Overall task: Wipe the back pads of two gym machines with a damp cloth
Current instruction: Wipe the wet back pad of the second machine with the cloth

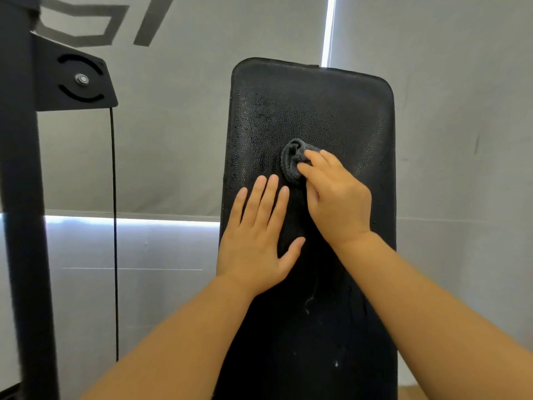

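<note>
Standing upright in the middle of the room is a black back pad (311, 111), tall w/ rounded top corners and a pebbled, slightly shiny skin. Both bare hands are on it, roughly at mid-height.

The right hand (337, 197) sits just right of the pad's centre line, fingers curled round a dark grey cloth (292, 163) and pinching it against the pad. The cloth is bunched into a small wad; most of it pokes out up and to the left of the fingertips (310, 153), w/ the thumb tip pressing into its lower right side. Cloth touches the pad surface, well clear of the top edge and both side edges. Whether a dark strip running down under the hand is more cloth or just pad, can't tell.

The left hand (256, 243) lies flat on the pad near its left edge, below and left of the cloth. Fingers straight and together, pointing up, thumb spread out to the right; holds nothing, just rests on the pad. Its fingertips stop just short of the cloth's lower left, not touching it.

Lower part of the pad shows faint pale marks and a few specks.

Off to the left: a black machine post (20, 197) w/ a bracket plate (78, 79) and a thin black cable (114, 226) hanging straight down. Grey blinds (173, 125) behind, bright light showing through the gaps.
</note>
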`<state>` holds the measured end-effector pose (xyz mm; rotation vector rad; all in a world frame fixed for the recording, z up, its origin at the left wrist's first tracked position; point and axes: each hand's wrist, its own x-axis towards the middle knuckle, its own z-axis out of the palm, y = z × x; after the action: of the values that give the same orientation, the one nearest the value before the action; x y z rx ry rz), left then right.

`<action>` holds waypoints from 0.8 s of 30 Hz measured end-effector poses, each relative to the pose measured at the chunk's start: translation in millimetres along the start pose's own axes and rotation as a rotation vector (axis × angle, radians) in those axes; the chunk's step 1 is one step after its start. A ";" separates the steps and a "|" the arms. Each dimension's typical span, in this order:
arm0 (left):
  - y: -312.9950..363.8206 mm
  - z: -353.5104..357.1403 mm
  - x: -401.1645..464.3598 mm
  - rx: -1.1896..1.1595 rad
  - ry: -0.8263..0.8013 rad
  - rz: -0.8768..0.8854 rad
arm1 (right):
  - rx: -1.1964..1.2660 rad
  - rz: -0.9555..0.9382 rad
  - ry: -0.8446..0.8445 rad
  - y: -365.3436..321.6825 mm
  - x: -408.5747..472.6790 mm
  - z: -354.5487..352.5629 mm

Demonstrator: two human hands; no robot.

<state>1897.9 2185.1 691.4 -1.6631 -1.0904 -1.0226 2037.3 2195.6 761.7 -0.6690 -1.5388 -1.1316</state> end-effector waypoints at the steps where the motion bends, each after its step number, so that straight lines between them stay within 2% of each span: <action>1: 0.1 0.2 -0.2 0.002 -0.006 -0.004 | -0.005 -0.002 0.005 0.6 5.4 1.9; 7: 0.5 0.8 -1.5 -0.006 -0.012 -0.007 | 0.001 0.018 -0.001 1.4 39.5 12.8; 10: -0.4 1.2 -2.4 -0.022 0.012 -0.002 | 0.032 0.037 0.014 -5.7 26.5 10.9; 15: -0.6 1.4 -3.4 -0.067 0.053 0.007 | 0.044 -0.040 -0.026 -7.1 -13.5 -2.7; 19: 0.2 1.8 -3.2 -0.064 0.062 0.004 | 0.017 -0.114 -0.038 1.2 -1.1 -3.5; 24: -0.3 1.7 -3.6 -0.067 0.046 0.011 | 0.053 0.007 -0.021 8.8 19.3 3.6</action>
<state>1896.9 2185.9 687.6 -1.6887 -1.0263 -1.0962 2038.0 2199.7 782.9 -0.6515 -1.5776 -1.0775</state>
